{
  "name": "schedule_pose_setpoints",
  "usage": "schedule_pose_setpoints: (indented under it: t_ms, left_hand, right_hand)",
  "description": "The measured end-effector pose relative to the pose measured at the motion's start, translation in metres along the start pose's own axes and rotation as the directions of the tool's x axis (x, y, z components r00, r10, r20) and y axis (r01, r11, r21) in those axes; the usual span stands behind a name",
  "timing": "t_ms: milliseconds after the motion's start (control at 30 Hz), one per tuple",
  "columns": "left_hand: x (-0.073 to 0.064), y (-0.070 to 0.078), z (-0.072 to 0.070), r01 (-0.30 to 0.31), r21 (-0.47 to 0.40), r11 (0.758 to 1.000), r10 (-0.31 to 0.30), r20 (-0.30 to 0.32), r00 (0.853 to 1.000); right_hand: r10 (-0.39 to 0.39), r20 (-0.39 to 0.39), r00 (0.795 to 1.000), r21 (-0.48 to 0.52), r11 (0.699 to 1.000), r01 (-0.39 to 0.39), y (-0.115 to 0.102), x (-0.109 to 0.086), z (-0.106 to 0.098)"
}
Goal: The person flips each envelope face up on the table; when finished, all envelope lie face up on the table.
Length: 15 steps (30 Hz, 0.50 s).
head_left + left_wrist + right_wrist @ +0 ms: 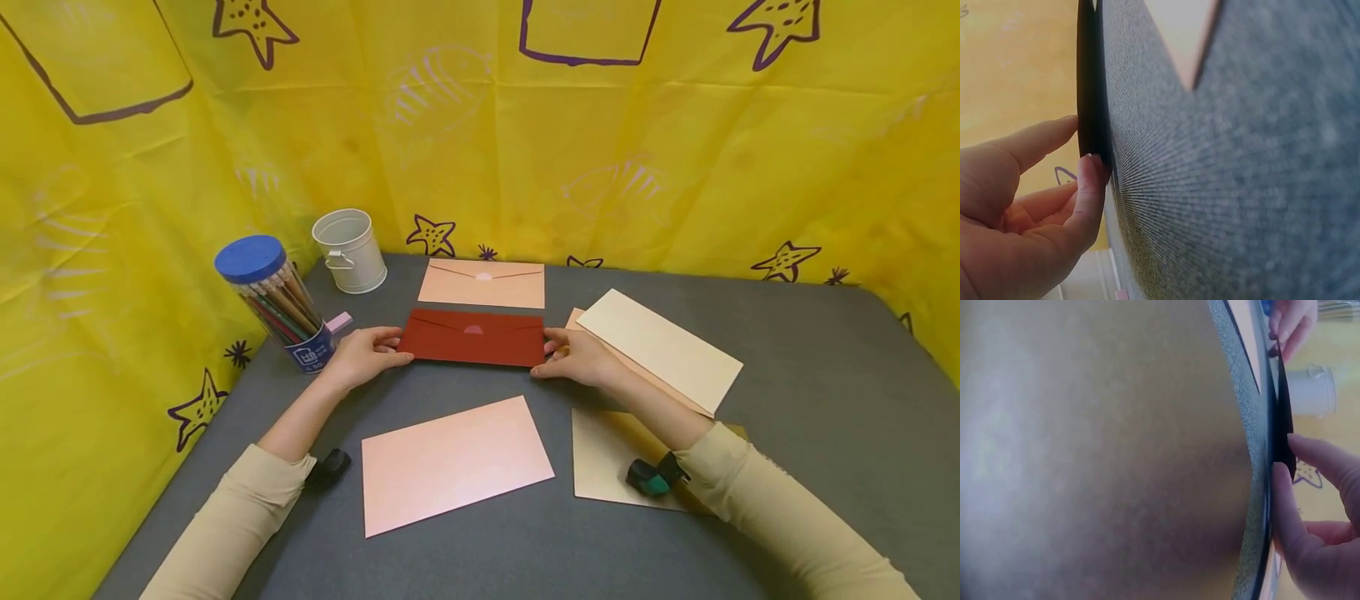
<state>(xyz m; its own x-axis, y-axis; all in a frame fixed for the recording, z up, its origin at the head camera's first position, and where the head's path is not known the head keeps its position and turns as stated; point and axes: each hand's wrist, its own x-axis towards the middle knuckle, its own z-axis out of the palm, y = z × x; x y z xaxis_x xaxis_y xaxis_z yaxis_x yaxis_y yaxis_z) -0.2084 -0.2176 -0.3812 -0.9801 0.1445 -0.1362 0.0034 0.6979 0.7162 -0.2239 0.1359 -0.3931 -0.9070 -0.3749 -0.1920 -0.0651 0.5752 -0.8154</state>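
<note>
Sleeved hands [366,358] [585,357] grip a red envelope [471,343]; a tub [312,350] holds pencils [283,304].

the left sleeve [217,529] and the right sleeve [795,525] are plain beige, with wrinkled cuffs [277,481]. the left wrist camera [334,463] is small and black; the right wrist camera [642,474], also black, has a green part [657,485] and a dark strap [672,467].

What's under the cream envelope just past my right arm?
A peach envelope shows as a strip along the lower-left edge of the cream envelope. The rest is covered, so anything else underneath can't be seen.
</note>
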Motion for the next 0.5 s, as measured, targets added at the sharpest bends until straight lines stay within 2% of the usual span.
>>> schedule_pose_setpoints:
  t_ms: [167,367,500]
  left_hand:
    - [0.0025,-0.0008,0.0001,0.007,0.014,1.000,-0.007,-0.002,1.000]
    - [0.0041,-0.0023,0.0000,0.021,0.021,1.000,-0.021,-0.004,1.000]
    - [0.0052,-0.0022,0.0005,0.023,0.025,0.999,-0.023,-0.003,1.000]
  right_hand:
    - [0.025,-0.010,1.000,0.015,1.000,-0.025,0.0004,0.0019,-0.0007]
    - [0.074,0.015,0.997,0.061,0.995,-0.075,0.0000,0.0034,-0.0010]
    - [0.068,0.022,0.997,0.053,0.996,-0.069,0.0002,0.0038,-0.0014]
